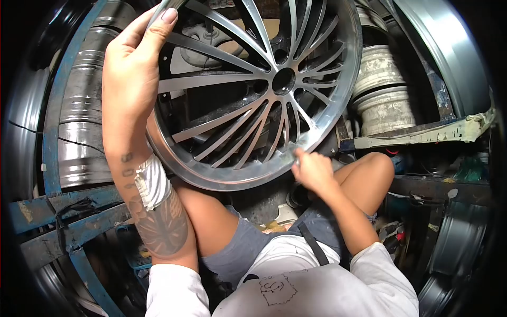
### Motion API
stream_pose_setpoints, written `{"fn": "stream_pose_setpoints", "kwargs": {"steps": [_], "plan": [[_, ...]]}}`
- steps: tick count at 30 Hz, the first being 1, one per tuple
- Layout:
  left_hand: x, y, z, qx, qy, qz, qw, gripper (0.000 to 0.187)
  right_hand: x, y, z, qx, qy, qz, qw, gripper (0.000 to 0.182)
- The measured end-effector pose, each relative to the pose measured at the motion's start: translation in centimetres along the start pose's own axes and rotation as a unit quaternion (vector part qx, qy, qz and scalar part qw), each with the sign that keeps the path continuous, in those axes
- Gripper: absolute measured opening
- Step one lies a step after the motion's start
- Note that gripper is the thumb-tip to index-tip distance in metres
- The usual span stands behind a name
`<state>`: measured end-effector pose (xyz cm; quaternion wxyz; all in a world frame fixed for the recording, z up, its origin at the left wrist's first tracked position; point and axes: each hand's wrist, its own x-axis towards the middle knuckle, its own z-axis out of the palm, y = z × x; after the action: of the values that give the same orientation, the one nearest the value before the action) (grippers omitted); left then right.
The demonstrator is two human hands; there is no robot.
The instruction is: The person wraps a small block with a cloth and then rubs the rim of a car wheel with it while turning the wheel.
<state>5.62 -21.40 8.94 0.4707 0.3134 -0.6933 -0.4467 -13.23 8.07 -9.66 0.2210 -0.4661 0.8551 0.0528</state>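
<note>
A large multi-spoke alloy wheel rim [232, 178] with bright spokes and dark gaps is held tilted above my thighs. At its upper left edge, my left hand [134, 63] is closed around the lip, thumb on the front side. My right hand [315, 170] is at the lower right part of the rim, its fingers curled against the inner lip. What it may be pinching there is too small and blurred to make out. A pale, cloudy patch shows on the metal beside those fingers.
Stacked silver wheels [82, 105] stand behind a blue metal frame [55, 100] on the left. Worn, dusty wheels [383, 90] are piled at the right, above a ledge with peeling tape [422, 134]. Another wheel [458, 238] lies lower right.
</note>
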Motion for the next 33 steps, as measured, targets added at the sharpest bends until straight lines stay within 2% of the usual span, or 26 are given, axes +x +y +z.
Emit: {"fn": "stream_pose_setpoints", "kwargs": {"steps": [2,5,9,13,14,16,18,21,22,24,25,26,28,29,30,32,33], "plan": [[0.0,-0.2,-0.1,-0.017,-0.002,-0.005,1.0,0.045,-0.8,-0.3,0.0,0.041,-0.005,-0.04,0.998,0.036],[-0.1,-0.1,-0.3,-0.003,-0.003,-0.013,1.0,0.045,1.1,2.3,-1.7,0.13,0.019,0.004,0.991,0.038],[-0.1,0.1,-0.2,-0.006,-0.005,-0.023,1.0,0.046,-1.2,-1.6,-0.7,0.025,-0.021,-0.025,0.999,0.04],[0.1,-0.1,-0.5,-0.01,-0.018,-0.017,1.0,0.045,1.5,2.9,-1.6,0.156,-0.004,0.007,0.988,0.037],[0.0,-0.2,-0.4,-0.011,-0.014,-0.011,1.0,0.045,1.0,1.4,-0.8,0.045,0.013,0.025,0.999,0.038],[0.0,-0.2,-0.3,-0.017,-0.013,-0.006,1.0,0.044,-0.9,-1.0,-0.3,0.092,-0.026,-0.025,0.995,0.038],[0.2,-0.3,-0.5,-0.023,-0.018,-0.007,1.0,0.044,-0.1,1.0,-0.6,0.173,-0.039,-0.035,0.983,0.04],[0.2,-0.5,-0.5,-0.062,-0.031,-0.01,0.998,0.044,1.5,3.3,-1.6,0.141,0.01,0.031,0.989,0.043],[0.3,-0.5,-0.6,-0.046,-0.024,-0.01,0.999,0.044,1.0,2.3,0.0,0.029,0.055,0.011,0.998,0.042],[0.3,-0.8,-0.7,-0.014,-0.011,-0.013,1.0,0.044,-0.9,-0.5,-0.7,0.087,-0.047,-0.015,0.995,0.041],[0.4,-0.8,-0.8,-0.011,-0.017,-0.026,0.999,0.046,-0.9,-0.5,-1.3,0.102,-0.059,-0.012,0.993,0.039],[0.3,-1.0,-0.8,-0.028,-0.019,-0.013,0.999,0.044,-0.2,1.0,-1.7,0.137,-0.059,-0.008,0.989,0.039],[0.5,-1.0,-0.4,-0.061,-0.02,0.018,0.998,0.04,1.4,3.3,-3.1,0.127,-0.006,0.037,0.991,0.039],[-1.6,3.3,1.2,-0.015,-0.008,-0.018,1.0,0.032,1.3,2.9,-3.3,0.098,-0.015,0.049,0.994,0.04],[-1.5,3.3,1.2,-0.018,-0.007,0.004,1.0,0.031,0.7,1.7,-2.1,0.015,0.008,0.025,1.0,0.041],[-1.6,3.1,1.1,-0.018,-0.017,0.022,0.999,0.029,-0.9,-0.3,-1.2,0.054,-0.038,-0.036,0.997,0.042],[-1.6,3.0,0.9,-0.014,-0.029,0.02,0.999,0.028,-0.6,-0.1,-1.1,0.057,-0.046,-0.026,0.997,0.042]]}}
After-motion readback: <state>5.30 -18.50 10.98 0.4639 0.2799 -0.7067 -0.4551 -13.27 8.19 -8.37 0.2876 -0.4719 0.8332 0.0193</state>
